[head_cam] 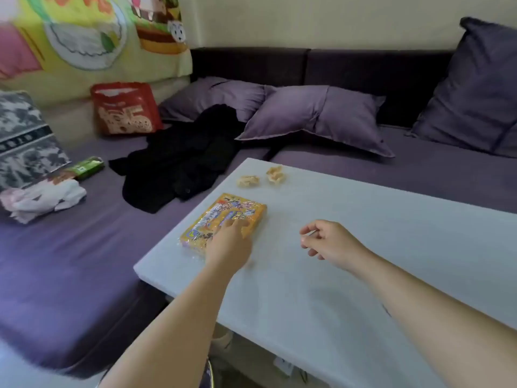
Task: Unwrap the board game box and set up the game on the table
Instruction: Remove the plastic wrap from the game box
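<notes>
The left hand (229, 243) reaches forward, palm down and fingers extended, near the left edge of the tabletop (363, 275), while the right hand (331, 242) is held toward the middle, fingers loosely curled, thumb and forefinger nearly meeting.

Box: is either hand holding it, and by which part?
Not gripped. The left hand rests its fingers on top of the box, toward its right edge. The right hand is apart, fingers curled; whether it pinches something small cannot be told.
</notes>
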